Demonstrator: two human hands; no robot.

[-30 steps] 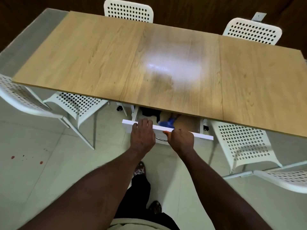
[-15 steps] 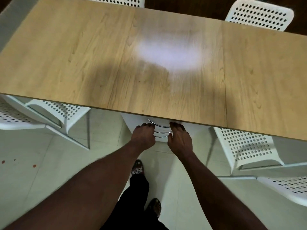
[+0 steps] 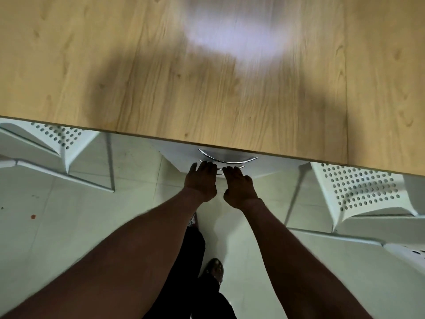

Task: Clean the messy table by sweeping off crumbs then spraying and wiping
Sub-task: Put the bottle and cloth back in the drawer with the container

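The left hand [image 3: 202,180] and the right hand [image 3: 239,186] sit side by side, nearly touching. Both have their fingers stretched forward and lying flat against the white drawer front [image 3: 178,153], gripping nothing. Their fingertips reach a lower thin chrome bar, mostly hidden behind them. Just past the fingertips is a curved chrome drawer handle [image 3: 227,159], which neither hand touches. Directly above and beyond both hands is the wide light-oak wooden table [image 3: 149,77], its near edge overhanging the drawer front. Its top shows a pale patch of glare beyond the right hand and a broad shadow around it (the grain there is blurred). Out to the left of the left hand a white perforated plastic chair [image 3: 57,137] is tucked under the table, with a matching white perforated chair [image 3: 358,189] to the right of the right hand. Below the forearms is the pale tiled floor [image 3: 69,215], with black trousers [image 3: 195,254] and a dark shoe [image 3: 215,269] between the arms.
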